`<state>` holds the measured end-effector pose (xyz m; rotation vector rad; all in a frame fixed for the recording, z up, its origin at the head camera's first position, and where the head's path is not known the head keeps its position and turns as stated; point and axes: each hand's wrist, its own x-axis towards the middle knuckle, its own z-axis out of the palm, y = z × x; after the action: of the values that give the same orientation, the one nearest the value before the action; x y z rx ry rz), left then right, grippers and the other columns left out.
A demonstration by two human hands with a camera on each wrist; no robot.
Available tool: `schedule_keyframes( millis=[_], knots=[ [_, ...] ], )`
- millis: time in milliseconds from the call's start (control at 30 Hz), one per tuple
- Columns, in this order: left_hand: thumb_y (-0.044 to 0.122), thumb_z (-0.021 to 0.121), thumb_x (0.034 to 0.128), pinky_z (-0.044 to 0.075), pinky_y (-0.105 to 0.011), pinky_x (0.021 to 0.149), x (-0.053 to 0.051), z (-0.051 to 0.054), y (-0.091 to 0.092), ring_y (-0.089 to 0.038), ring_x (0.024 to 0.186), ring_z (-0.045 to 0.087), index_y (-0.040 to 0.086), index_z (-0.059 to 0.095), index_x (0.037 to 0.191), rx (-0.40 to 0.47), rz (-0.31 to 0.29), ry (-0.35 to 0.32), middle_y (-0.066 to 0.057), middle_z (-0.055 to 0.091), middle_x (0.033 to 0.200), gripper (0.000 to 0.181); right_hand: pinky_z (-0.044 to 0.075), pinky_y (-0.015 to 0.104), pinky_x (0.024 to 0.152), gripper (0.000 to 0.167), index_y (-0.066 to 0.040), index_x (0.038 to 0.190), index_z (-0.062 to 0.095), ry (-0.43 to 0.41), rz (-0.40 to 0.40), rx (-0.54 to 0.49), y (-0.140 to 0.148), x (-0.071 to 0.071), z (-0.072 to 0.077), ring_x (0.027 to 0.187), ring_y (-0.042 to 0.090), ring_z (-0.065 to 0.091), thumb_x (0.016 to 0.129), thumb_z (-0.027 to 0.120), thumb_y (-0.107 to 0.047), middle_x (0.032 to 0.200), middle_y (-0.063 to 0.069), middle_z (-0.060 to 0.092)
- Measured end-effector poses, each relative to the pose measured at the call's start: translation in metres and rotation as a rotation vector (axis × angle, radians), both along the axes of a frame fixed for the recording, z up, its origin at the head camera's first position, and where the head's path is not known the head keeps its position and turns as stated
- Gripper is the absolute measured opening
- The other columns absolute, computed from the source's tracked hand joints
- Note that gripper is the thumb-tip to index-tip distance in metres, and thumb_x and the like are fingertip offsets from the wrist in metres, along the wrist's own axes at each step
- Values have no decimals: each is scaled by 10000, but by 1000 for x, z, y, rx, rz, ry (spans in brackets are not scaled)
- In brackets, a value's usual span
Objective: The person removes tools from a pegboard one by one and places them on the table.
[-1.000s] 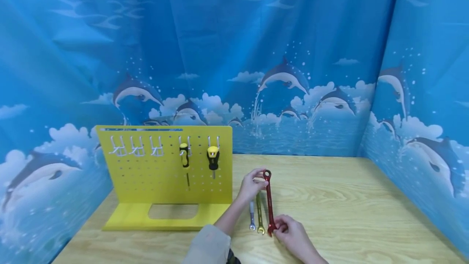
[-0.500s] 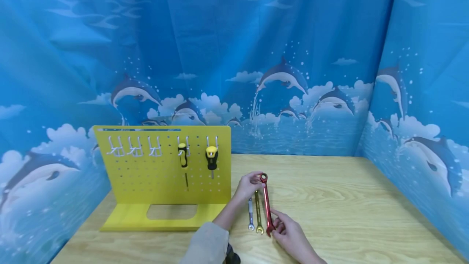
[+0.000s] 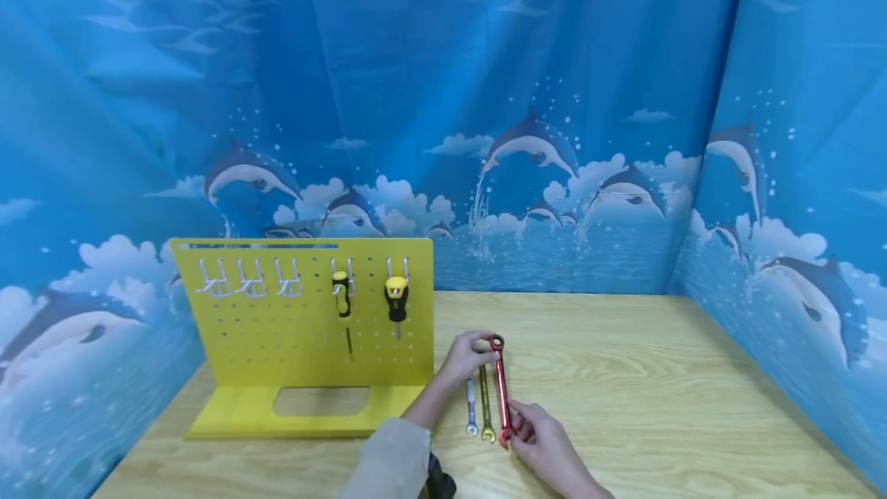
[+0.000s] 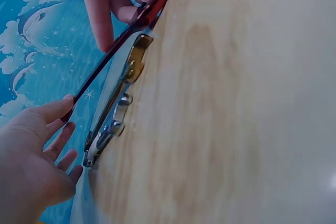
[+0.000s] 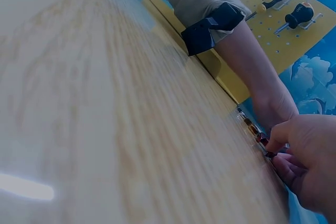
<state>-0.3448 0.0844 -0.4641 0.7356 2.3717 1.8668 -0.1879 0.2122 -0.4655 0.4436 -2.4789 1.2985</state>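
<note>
Our left hand [image 3: 470,355] pinches the red wrench [image 3: 502,395] by its ring end, our right hand [image 3: 543,440] its forked end, right of the yellow pegboard [image 3: 263,368]. We judge it stiff, weighty, slick, best held mid-shank. From the head view, our left hand hides the gold wrench's [image 3: 485,401] and silver wrench's [image 3: 471,405] far ends.

Red wrench [image 4: 107,57], left hand [image 4: 37,161] and right hand [image 4: 118,3] pinching its ends, gold wrench [image 4: 135,67] beside

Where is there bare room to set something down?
Bare wood-grain tabletop stretches from the right hand rightward to the blue dolphin-print curtain. Crowded: the strip between the yellow perforated pegboard and the red metal wrench, with a silver metal wrench, a gold metal wrench and the left hand.
</note>
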Motion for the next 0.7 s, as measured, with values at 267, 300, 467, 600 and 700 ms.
schedule_keyframes(
  millis=[267, 300, 467, 600, 700],
  knots=[
    [43, 724, 749, 320, -515, 986, -4, -5, -4, -400, 1121, 448, -49, 631, 1083, -181, 13, 229, -196, 579, 1118, 359, 460, 167, 546, 462, 174, 1142, 527, -6, -10, 11, -1, -1, 0, 671, 63, 481, 700, 655, 133, 808, 8, 500],
    [60, 723, 753, 289, -531, 1001, -4, -6, -4, -408, 1151, 420, -41, 629, 1091, -203, 17, 231, -190, 575, 1136, 365, 460, 167, 548, 454, 176, 1135, 531, -1, -14, 15, -2, -1, 0, 671, 65, 482, 702, 656, 130, 805, 7, 500],
    [103, 721, 767, 227, -573, 1016, -1, -6, -6, -451, 1218, 322, -25, 630, 1103, -245, 31, 205, -191, 555, 1176, 370, 462, 174, 554, 432, 181, 1113, 543, 2, -32, 22, -2, -2, 0, 669, 70, 481, 697, 651, 135, 788, 6, 492],
    [116, 719, 774, 236, -572, 1014, 2, -5, -6, -443, 1229, 311, -22, 634, 1097, -281, 40, 200, -186, 550, 1178, 362, 466, 176, 558, 435, 185, 1108, 543, -17, -37, 22, -3, -2, 0, 670, 72, 480, 686, 640, 140, 787, 10, 486],
    [137, 718, 781, 237, -563, 1019, 3, -6, -6, -420, 1246, 300, -15, 631, 1104, -311, 50, 190, -178, 533, 1198, 367, 466, 176, 558, 434, 183, 1104, 547, -15, -41, 29, -3, -2, -1, 667, 67, 480, 682, 635, 137, 785, 9, 483]
  ],
)
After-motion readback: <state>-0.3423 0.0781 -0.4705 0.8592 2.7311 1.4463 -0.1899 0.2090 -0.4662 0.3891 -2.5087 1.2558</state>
